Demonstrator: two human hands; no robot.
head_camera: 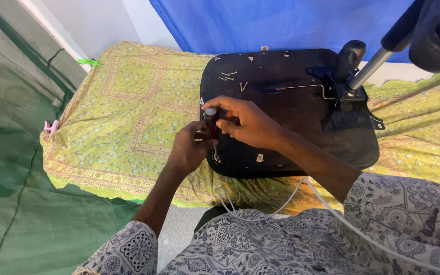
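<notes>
Seat base (291, 112), black, underside up, lying on cloth (138, 117) right of frame centre. Metal mechanism plate (350, 109) with lever knob (350, 56) fixed at upper right of base; gas-lift column (375, 63) running from it toward upper right corner of frame. Thin bent rod (301, 87) lying across base, left of mechanism.

Screwdriver (211, 125), dark red handle with pale cap, held upright at left edge of base, centre of frame. Tip pointing down at a spot near lower left corner of base; contact with a screw cannot be told.

Right hand (248, 122): grip clenched round upper part of screwdriver handle, fingers wrapped from the right. Left hand (189, 147): placed just below and left of the right, fingers curled at lower handle and shaft; grip on shaft or on base edge cannot be told.

Loose screws (230, 77) lying on upper left area of base, well apart from hands. Small metal fitting (259, 158) near lower edge of base, right of left hand.

Cloth yellow-green, patterned, covering the worktop. Blue sheet (276, 23) hanging at top centre. Green sheet (16, 168) filling left side. Pink clip (51, 126) on left edge of cloth; green clip (88, 62) at upper left corner. White cable (301, 191) running from lower centre across patterned garment at bottom.
</notes>
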